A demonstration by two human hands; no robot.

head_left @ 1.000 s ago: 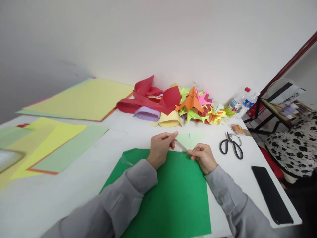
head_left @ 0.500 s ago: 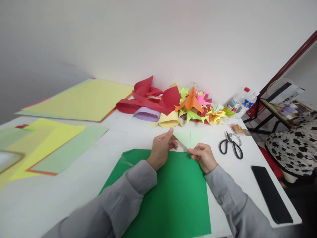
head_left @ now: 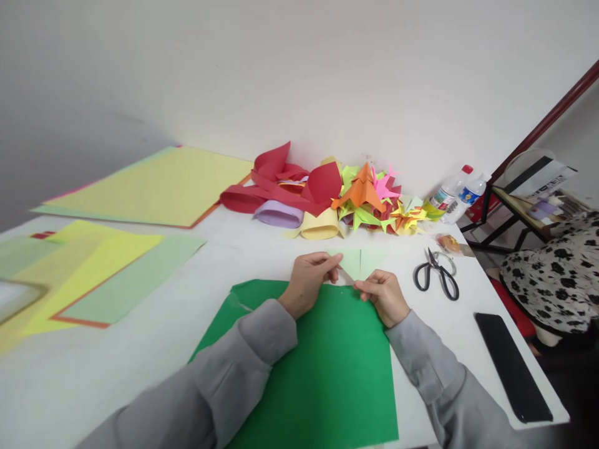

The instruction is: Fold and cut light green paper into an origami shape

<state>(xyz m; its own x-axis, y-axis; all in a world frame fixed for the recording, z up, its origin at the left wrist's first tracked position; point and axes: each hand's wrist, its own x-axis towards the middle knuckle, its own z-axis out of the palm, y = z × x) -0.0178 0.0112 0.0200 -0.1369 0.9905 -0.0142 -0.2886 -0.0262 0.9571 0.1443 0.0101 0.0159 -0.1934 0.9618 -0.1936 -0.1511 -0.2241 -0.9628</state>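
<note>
A pale green folded paper triangle (head_left: 352, 262), point down, is held between my hands, with a dark line running down its middle from the top edge. My left hand (head_left: 309, 276) pinches its upper left side between thumb and fingers. At the lower tip, my right hand (head_left: 384, 294) grips the paper with thumb and forefinger. Beneath both hands lies a large green sheet (head_left: 334, 368) on the white table; my left forearm covers part of it.
Black-handled scissors (head_left: 435, 274) and a long black case (head_left: 512, 366) lie at right. Behind stand folded paper shapes (head_left: 362, 190), red paper loops (head_left: 299, 187) and two bottles (head_left: 461, 194). Coloured sheets (head_left: 154, 184) spread leftward. A person in a patterned garment (head_left: 555, 271) sits beyond the right edge.
My left thumb, raised upright before, has come down onto the left side of the paper triangle. My right hand keeps its pinch at the lower tip.
</note>
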